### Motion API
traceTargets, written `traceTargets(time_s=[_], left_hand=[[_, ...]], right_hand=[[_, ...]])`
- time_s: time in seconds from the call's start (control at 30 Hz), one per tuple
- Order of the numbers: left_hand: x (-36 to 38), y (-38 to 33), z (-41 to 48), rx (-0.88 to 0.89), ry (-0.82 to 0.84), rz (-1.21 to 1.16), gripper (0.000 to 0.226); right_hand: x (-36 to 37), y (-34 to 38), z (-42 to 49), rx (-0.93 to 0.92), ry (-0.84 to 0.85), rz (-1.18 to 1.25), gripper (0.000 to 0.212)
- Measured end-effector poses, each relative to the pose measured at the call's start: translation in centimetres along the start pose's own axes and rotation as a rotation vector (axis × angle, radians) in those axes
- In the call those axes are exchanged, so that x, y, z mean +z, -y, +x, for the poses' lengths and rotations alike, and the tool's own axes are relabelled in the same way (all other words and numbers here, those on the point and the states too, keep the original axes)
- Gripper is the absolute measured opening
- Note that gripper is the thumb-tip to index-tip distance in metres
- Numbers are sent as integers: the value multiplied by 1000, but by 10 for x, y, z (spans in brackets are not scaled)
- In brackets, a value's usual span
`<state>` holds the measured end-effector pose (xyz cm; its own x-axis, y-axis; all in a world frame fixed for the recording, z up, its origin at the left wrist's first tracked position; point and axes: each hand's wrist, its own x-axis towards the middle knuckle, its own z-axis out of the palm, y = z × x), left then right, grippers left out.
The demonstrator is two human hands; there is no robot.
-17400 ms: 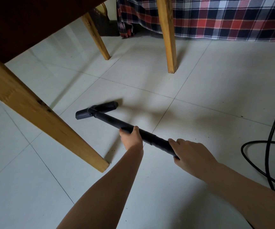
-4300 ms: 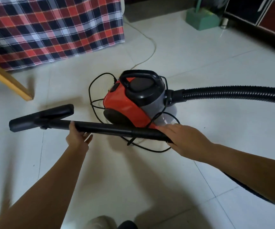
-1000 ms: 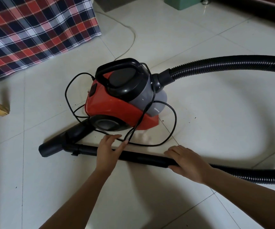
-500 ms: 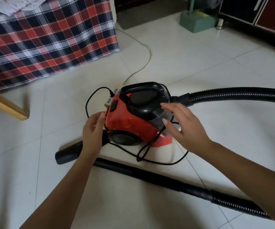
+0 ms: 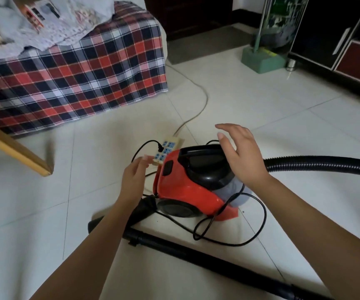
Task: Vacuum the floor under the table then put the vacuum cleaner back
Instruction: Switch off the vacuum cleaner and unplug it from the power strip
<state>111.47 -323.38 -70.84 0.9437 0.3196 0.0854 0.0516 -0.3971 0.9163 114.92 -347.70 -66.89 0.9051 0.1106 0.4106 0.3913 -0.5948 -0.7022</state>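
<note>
Head view: the one red vacuum cleaner sits on the floor just ahead of both hands, its wand lying crosswise nearer the person. The right hand, spread and empty, hovers over its handle, nearer. The left hand, loosely open and empty, reaches beside it toward the one power strip.

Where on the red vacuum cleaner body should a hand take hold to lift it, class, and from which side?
Grip the black arched carry handle on top of the vacuum cleaner body, coming from above. It stands clear of the lid, probably leaving room for fingers, and sits near the middle. The open right hand hovers beside it.
</note>
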Motion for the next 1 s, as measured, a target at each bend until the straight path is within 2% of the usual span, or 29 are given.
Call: traceTargets(time_s=[0.07, 0.17, 0.27, 0.4, 0.57, 0.73, 1.0], left_hand=[[8, 15, 3, -26, 75, 107, 31], [17, 41, 9, -11, 152, 352, 50], [27, 55, 15, -44, 212, 621, 46], [39, 57, 16, -94, 267, 792, 45], [43, 50, 19, -89, 232, 875, 47], [47, 48, 15, -122, 215, 855, 50], [48, 43, 15, -162, 213, 814, 54]], right_hand=[[2, -2, 0, 33, -31, 27, 43], [2, -15, -8, 27, -24, 19, 43], [0, -30, -17, 5, -2, -39, 47], [-3, -42, -23, 50, 21, -70, 44], [-4, -42, -25, 61, 21, -56, 44], [2, -41, -28, 67, 46, -52, 31], [2, -40, -29, 107, 83, -82, 35]])
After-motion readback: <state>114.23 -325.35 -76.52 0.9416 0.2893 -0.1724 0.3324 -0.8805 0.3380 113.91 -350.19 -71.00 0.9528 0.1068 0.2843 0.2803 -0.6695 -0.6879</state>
